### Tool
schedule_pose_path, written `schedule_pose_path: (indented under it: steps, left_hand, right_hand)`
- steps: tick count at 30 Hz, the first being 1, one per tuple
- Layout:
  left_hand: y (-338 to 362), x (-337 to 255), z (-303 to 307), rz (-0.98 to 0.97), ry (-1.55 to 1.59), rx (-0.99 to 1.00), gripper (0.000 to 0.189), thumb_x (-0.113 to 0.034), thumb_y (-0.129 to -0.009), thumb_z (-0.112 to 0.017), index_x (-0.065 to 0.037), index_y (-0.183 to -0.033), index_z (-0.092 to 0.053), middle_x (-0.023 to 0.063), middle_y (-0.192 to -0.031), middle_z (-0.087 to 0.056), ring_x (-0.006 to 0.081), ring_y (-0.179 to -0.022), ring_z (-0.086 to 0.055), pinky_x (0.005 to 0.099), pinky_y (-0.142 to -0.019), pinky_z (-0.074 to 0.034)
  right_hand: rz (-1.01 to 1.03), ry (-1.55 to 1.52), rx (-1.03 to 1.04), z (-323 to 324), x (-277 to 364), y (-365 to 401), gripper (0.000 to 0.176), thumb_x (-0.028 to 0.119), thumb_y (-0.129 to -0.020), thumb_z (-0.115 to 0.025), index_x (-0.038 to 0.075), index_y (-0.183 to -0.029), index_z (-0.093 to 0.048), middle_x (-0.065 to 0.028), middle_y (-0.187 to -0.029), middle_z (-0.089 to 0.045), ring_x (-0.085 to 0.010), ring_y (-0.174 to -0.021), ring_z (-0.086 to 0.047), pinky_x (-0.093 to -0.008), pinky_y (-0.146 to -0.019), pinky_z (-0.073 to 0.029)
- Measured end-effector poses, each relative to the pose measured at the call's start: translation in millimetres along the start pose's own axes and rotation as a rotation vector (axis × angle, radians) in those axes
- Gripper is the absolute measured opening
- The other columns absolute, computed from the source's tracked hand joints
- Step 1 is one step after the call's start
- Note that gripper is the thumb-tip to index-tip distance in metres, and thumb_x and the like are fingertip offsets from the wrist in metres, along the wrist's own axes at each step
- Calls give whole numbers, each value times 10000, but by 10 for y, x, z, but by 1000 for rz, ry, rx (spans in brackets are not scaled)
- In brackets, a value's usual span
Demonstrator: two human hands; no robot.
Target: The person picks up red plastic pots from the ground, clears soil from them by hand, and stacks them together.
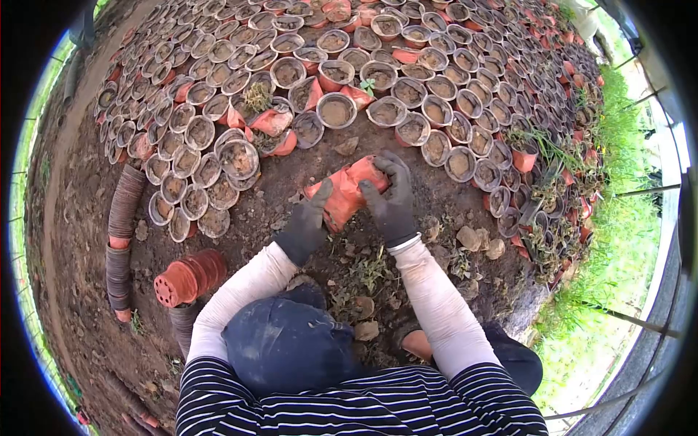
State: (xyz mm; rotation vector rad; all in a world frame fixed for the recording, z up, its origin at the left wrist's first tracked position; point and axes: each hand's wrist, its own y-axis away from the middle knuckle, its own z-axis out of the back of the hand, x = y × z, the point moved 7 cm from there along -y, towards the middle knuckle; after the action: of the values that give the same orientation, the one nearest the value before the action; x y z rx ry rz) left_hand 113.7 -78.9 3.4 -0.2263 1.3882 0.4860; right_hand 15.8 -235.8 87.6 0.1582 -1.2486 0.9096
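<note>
A crumpled red plastic pot (pixel 342 198) is held between my two dark-gloved hands, in front of the rows of pots. My left hand (pixel 304 227) grips its lower left side, thumb up along the plastic. On the right end, my right hand (pixel 392 198) has its fingers wrapped over the rim and its thumb pressed on the near side. The pot is tilted and bent out of shape; what it contains, if anything, is hidden. Just beyond stand soil-filled pots, among them a round one (pixel 337 111).
Many soil-filled pots cover the ground ahead. On the left lie a stack of red pots (pixel 190 278) and long stacks of dark pots (pixel 126 200). Clods (pixel 472 238) and small weeds (pixel 371 272) are at the right and near my knees. Grass (pixel 582 327) grows along the right side.
</note>
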Motion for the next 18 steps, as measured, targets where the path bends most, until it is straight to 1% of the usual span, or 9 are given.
schedule_pose_path:
  steps: [1, 3, 4, 5, 10, 13, 14, 16, 18]
  left_hand:
    - [-1, -169, -25, 129, 229, 40, 484, -133, -956, -500, -3, -1403, -366, 130, -1312, -540, 214, -1153, -562, 324, -1006, -422]
    - [7, -242, -33, 121, 236, 91, 489, -151, -969, -490, -23, -1418, -345, 128, -1325, -527, 217, -1173, -546, 331, -1020, -413]
    - [24, -179, -14, -13, 14, 102, 483, -165, -979, -481, -36, -1422, -341, 126, -1333, -519, 221, -1181, -539, 336, -1028, -409]
    - [42, -173, -30, -145, -208, 113, 476, -178, -988, -473, -49, -1426, -338, 123, -1341, -511, 226, -1190, -531, 341, -1036, -405]
    - [-342, 13, -383, 19, 634, 190, 472, -239, -990, -473, -27, -1397, -364, 145, -1350, -492, 263, -1200, -523, 392, -1061, -395]
    - [-199, -89, -356, 209, 1209, 191, 475, -246, -984, -479, 9, -1371, -378, 163, -1352, -487, 279, -1205, -520, 412, -1068, -390]
    - [-122, -170, -330, 291, 1412, 181, 476, -244, -981, -481, 25, -1361, -382, 169, -1351, -487, 283, -1207, -520, 417, -1069, -389]
    - [-118, -230, -237, 289, 1459, 96, 483, -243, -976, -484, 37, -1357, -383, 173, -1354, -487, 287, -1210, -518, 425, -1067, -390]
    - [-115, -221, -190, 284, 1465, 31, 495, -249, -970, -489, 41, -1357, -382, 179, -1356, -486, 293, -1214, -515, 433, -1066, -390]
  right_hand:
    - [-60, -72, -4, -45, -39, 35, 447, 100, -757, -714, 7, -1158, -539, -172, -1246, -500, -293, -1169, -496, -388, -1002, -399]
    - [-180, -209, -43, -104, -62, 114, 455, 93, -754, -713, 6, -1164, -534, -174, -1252, -500, -311, -1173, -494, -397, -1009, -393]
    - [-239, -277, -64, -121, -83, 136, 459, 89, -753, -713, 5, -1167, -532, -175, -1255, -500, -320, -1176, -492, -401, -1012, -390]
    - [-181, -224, -46, -121, -32, 119, 446, 84, -752, -711, 9, -1156, -540, -176, -1254, -501, -319, -1174, -494, -403, -1011, -392]
    - [71, 126, 151, -99, 389, 28, 348, 49, -747, -701, 30, -1076, -590, -177, -1240, -511, -318, -1166, -509, -416, -997, -410]
    - [213, 180, 211, -134, 544, 17, 285, 35, -747, -692, 41, -1021, -613, -187, -1240, -513, -319, -1156, -523, -412, -987, -426]
    - [113, 65, 174, -113, 469, 21, 277, 40, -756, -689, 37, -1021, -608, -186, -1251, -507, -313, -1160, -522, -406, -987, -427]
    - [-89, -165, 96, -108, 245, 92, 263, 49, -774, -683, 28, -1022, -599, -185, -1273, -496, -300, -1168, -521, -393, -988, -428]
    - [-161, -296, 93, -158, 70, 150, 366, 56, -793, -678, 16, -1135, -553, -173, -1308, -477, -283, -1183, -511, -377, -998, -422]
